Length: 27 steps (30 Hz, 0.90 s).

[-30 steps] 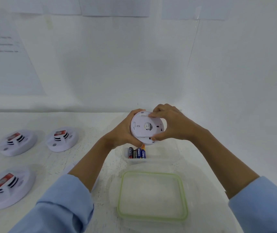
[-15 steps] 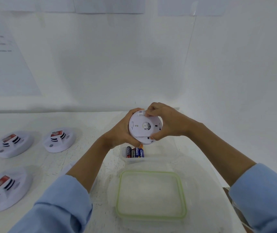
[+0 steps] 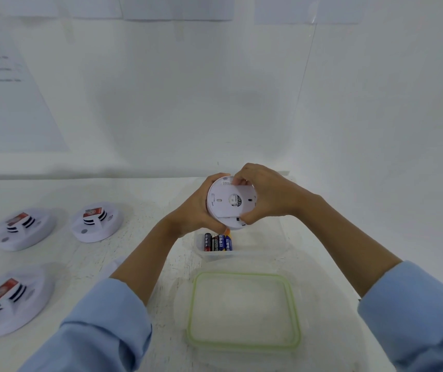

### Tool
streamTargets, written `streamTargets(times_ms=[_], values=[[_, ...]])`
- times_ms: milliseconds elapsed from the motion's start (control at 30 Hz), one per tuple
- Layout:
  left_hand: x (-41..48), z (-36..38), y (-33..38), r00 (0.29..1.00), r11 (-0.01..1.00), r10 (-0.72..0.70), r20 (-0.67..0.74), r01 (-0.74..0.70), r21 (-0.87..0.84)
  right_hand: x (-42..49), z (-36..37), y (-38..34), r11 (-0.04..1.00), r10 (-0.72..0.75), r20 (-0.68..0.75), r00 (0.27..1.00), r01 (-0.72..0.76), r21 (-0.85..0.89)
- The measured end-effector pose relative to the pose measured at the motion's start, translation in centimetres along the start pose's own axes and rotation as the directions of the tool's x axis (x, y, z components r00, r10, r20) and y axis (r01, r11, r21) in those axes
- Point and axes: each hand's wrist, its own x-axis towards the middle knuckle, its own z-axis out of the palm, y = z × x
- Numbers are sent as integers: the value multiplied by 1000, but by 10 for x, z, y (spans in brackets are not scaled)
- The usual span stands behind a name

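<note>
A round white smoke detector (image 3: pixel 227 204) is held up above the table with its flat back plate facing me. My left hand (image 3: pixel 195 210) grips its left rim from behind. My right hand (image 3: pixel 266 196) curls over the right side, with fingertips on the top edge and the thumb at the bottom edge. Just below the detector, several batteries (image 3: pixel 217 242) lie in a small clear container (image 3: pixel 255 255).
A clear lid with a green seal (image 3: pixel 244 311) lies in front of the container. Three more white smoke detectors sit on the left of the white table (image 3: pixel 140 237): one (image 3: pixel 95 222), one (image 3: pixel 23 228) and one (image 3: pixel 8 299). A white wall stands close behind.
The detector and both hands stay in nearly the same place. My right fingertips have shifted slightly along its top edge.
</note>
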Motion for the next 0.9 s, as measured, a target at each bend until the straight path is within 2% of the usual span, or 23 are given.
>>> streamTargets(times_ms=[700, 900], values=[[1, -1, 6, 998, 1000, 0, 66, 2, -25, 0, -1, -1, 999, -12, 36, 999, 13, -40], [0, -3, 9, 999, 999, -6, 42, 8, -45, -1, -5, -3, 999, -25, 34, 999, 26, -32]])
